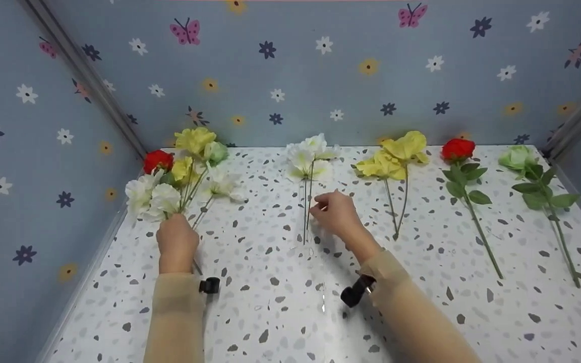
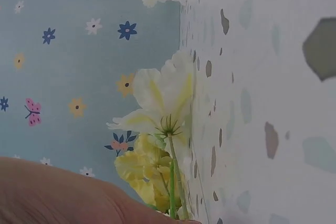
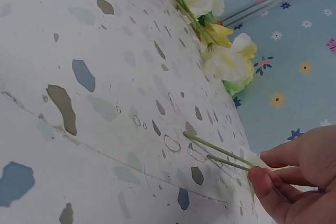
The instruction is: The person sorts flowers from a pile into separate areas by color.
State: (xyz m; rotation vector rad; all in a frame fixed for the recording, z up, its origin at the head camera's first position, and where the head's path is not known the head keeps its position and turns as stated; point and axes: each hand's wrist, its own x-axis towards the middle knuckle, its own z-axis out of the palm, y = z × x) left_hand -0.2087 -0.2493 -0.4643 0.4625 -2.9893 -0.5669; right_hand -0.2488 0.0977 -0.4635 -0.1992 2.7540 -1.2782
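My left hand (image 1: 177,242) grips the stems of a mixed bunch at the left, in which a red rose (image 1: 158,161), yellow flowers (image 1: 194,141), a light green rose (image 1: 215,152) and white flowers (image 1: 164,199) show. In the left wrist view, a white flower (image 2: 163,93) leans out beyond the hand. Two white flowers (image 1: 313,156) lie in the middle with thin stems toward me. My right hand (image 1: 340,214) is just right of these stems, fingers bent and fingertips slightly apart; in the right wrist view, the fingertips (image 3: 257,174) are at a green stem (image 3: 223,148). Whether they touch it is unclear.
Right of the middle lie two yellow flowers (image 1: 394,156), then a red rose (image 1: 458,149) and a light green rose (image 1: 517,157) with leafy stems. The speckled tabletop (image 1: 260,312) meets a blue patterned wall (image 1: 310,75) behind and another at the left.
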